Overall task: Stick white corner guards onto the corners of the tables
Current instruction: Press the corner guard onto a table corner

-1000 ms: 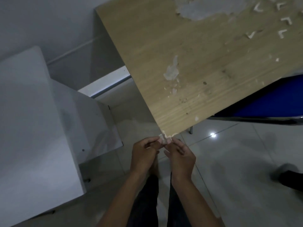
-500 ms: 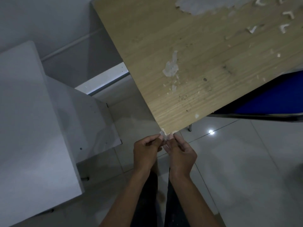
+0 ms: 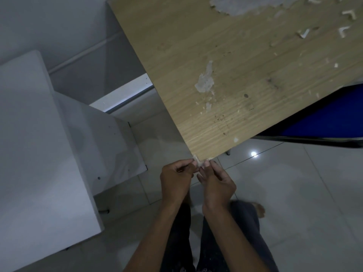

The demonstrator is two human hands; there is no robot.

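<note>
Both forearms reach up from bottom of frame, bare, converging toward centre. Left hand [image 3: 175, 180] knuckles up, fingers curled in, thumb and index pinched at the tip. Right hand [image 3: 217, 185] just beside it, back of hand to camera, fingers [image 3: 213, 165] bent forward, tips meeting the left's (touching or nearly, hard to tell). Wrists near each other, not crossed. Dark trousers below between the arms, one bare foot [image 3: 259, 210] at right, blurred
</note>
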